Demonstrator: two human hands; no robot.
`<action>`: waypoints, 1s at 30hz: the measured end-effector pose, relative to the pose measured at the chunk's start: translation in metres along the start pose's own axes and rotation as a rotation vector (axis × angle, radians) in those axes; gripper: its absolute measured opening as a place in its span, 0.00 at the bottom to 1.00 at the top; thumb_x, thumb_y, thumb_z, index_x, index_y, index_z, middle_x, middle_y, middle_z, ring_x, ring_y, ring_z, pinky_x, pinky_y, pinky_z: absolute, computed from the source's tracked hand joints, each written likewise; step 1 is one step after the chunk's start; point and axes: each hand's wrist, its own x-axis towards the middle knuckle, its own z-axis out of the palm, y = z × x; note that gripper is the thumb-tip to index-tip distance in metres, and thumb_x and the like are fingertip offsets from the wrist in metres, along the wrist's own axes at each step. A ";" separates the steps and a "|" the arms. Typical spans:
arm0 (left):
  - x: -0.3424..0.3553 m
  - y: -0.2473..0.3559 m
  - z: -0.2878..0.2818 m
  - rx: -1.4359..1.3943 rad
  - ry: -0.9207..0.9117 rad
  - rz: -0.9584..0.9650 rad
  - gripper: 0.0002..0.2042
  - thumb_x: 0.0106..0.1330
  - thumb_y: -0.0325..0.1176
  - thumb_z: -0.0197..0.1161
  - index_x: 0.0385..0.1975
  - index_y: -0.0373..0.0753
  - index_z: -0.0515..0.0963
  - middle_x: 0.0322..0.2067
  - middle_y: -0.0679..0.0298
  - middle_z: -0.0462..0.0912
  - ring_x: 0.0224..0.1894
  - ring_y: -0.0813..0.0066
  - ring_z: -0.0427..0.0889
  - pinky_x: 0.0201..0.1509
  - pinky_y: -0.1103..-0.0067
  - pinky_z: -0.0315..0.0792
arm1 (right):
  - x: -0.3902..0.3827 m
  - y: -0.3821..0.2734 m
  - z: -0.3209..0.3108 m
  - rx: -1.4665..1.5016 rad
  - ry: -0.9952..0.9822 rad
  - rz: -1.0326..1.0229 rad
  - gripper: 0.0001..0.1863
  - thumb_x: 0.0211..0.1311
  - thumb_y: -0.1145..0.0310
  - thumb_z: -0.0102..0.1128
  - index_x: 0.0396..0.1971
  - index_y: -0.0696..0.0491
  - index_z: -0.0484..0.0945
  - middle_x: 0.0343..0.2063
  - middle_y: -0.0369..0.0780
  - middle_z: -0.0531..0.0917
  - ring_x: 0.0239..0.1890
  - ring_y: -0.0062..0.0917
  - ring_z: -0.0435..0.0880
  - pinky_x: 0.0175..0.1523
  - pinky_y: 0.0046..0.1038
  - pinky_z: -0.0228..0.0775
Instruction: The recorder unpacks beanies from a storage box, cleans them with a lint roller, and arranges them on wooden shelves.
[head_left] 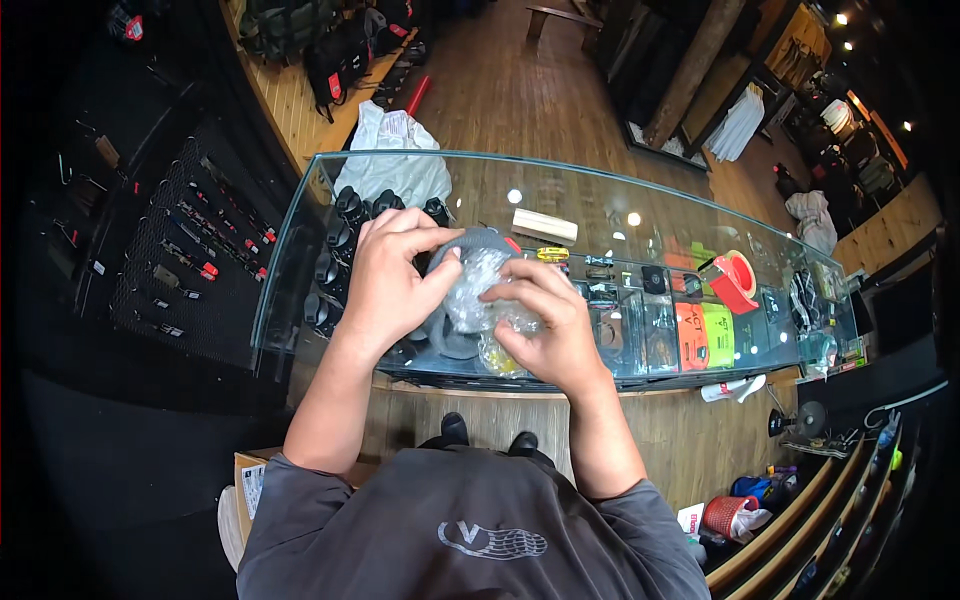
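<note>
- Near: dark gray T-shirt [470, 500] on the person, with a pale printed emblem; past its hem, two black shoes [454, 428] on the wooden floor [400, 415].
- Near right: red basket [722, 517] on the floor; black fan [812, 418] farther back.
- Right hand [555, 325]: fingers curled over clear plastic wrap [474, 290]; grip closed on the plastic, between thumb and fingers.
- Left hand [395, 275]: grip clamped on the left side of a gray rounded item [476, 241], thumb on top.
- Gray item: located between the hands, partly covered by the wrap, above the glass-topped bench [600, 195], left of its middle. Contact with the glass: cannot tell.
- Bench, right part: orange pack [690, 338] beside yellow-green pack [718, 338] under the glass; red tape dispenser [742, 296] just beyond.
- Bench, left part: black bottles [327, 268].
- Bench, far side: pale rectangular block [545, 227].
- Far left, beyond the bench: white plastic bag [400, 165].
- Far right: white shirts [737, 128], hanging.
</note>
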 end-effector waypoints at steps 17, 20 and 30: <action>-0.059 0.118 0.012 -0.161 -0.008 0.341 0.20 0.63 0.22 0.74 0.56 0.31 0.88 0.30 0.57 0.84 0.28 0.64 0.84 0.34 0.70 0.77 | -0.016 0.011 0.003 1.460 0.462 0.437 0.21 0.79 0.71 0.63 0.67 0.56 0.78 0.57 0.44 0.89 0.58 0.31 0.91 0.64 0.36 0.85; -0.040 0.108 -0.016 -0.167 0.106 0.579 0.19 0.59 0.42 0.80 0.48 0.41 0.94 0.28 0.65 0.84 0.31 0.69 0.82 0.40 0.74 0.72 | -0.020 0.005 -0.019 1.299 0.364 0.324 0.26 0.76 0.66 0.69 0.68 0.59 0.77 0.60 0.45 0.87 0.61 0.32 0.89 0.67 0.37 0.82; -0.037 0.096 0.041 -1.062 -0.004 0.017 0.45 0.63 0.54 0.82 0.75 0.34 0.74 0.70 0.54 0.78 0.73 0.61 0.76 0.81 0.65 0.65 | -0.020 -0.021 -0.064 0.903 0.442 0.126 0.16 0.56 0.82 0.66 0.46 0.58 0.81 0.54 0.42 0.84 0.56 0.26 0.83 0.66 0.31 0.74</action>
